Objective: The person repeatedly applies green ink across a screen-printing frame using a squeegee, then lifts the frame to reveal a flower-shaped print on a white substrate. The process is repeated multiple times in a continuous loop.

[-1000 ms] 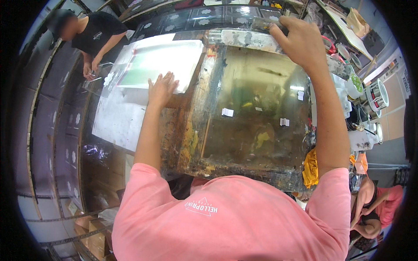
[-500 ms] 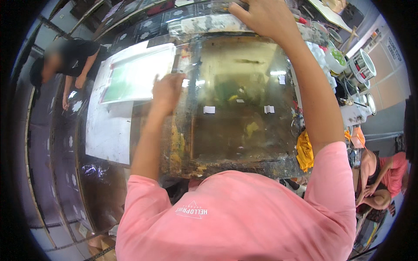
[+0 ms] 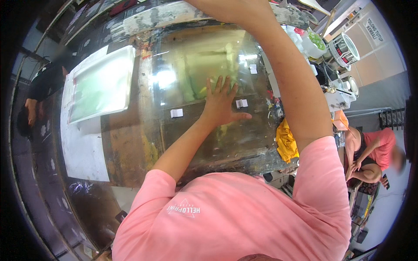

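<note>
My left hand [image 3: 221,101] is open, its fingers spread flat over the glossy brown surface [image 3: 196,141] in the middle of the table. Small white tabs [image 3: 176,113] sit on that surface, one just beside my thumb. Bright glare hides whether a clear sheet lies under the palm. My right hand [image 3: 230,8] reaches over the far side, above a paint-smeared pale bar [image 3: 161,16]; the upper edge of the picture cuts off its fingers. Left of my left arm, a stack of clear sheets with a pale green tint [image 3: 102,85] rests on white paper [image 3: 85,152].
A crumpled yellow cloth [image 3: 286,141] lies at the table's right edge. Paint tins [image 3: 344,50] and tubs crowd the far right. One person in dark clothing [image 3: 45,82] is at the left; another in a pink shirt [image 3: 379,145] sits at the right.
My left hand has moved right from beside the sheet stack onto the glossy surface, fingers now spread. The view has shifted, and my right hand has slipped partly out at the top.
</note>
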The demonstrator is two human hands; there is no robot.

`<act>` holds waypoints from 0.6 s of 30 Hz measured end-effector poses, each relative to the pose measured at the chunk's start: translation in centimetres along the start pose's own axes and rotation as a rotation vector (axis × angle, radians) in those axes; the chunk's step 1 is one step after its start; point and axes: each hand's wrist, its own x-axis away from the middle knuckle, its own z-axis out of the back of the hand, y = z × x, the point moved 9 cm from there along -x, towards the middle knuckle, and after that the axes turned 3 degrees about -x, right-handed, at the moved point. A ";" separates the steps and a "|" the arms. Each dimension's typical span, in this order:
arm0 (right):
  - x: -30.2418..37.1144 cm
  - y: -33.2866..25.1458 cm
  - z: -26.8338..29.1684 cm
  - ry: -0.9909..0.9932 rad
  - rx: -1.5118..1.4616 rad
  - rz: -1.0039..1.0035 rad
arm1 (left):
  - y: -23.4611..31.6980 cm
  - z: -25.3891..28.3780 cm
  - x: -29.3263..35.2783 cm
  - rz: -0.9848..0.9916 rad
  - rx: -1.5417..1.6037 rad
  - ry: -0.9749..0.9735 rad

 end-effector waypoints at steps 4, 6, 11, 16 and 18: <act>-0.3 -0.1 0.2 -0.010 -0.010 0.007 | 0.9 0.8 0.5 -0.021 0.014 0.067; -0.4 0.2 0.2 -0.022 -0.025 -0.020 | 0.9 1.1 0.7 -0.032 0.014 0.085; -0.6 -0.2 0.5 0.032 -0.066 0.031 | 0.9 1.2 0.6 -0.045 0.067 0.098; -0.1 -0.5 0.6 0.051 -0.032 0.044 | 1.1 1.5 0.9 -0.071 0.097 0.224; 0.1 -0.3 0.3 0.007 -0.013 0.005 | 1.1 1.6 1.1 -0.075 0.105 0.251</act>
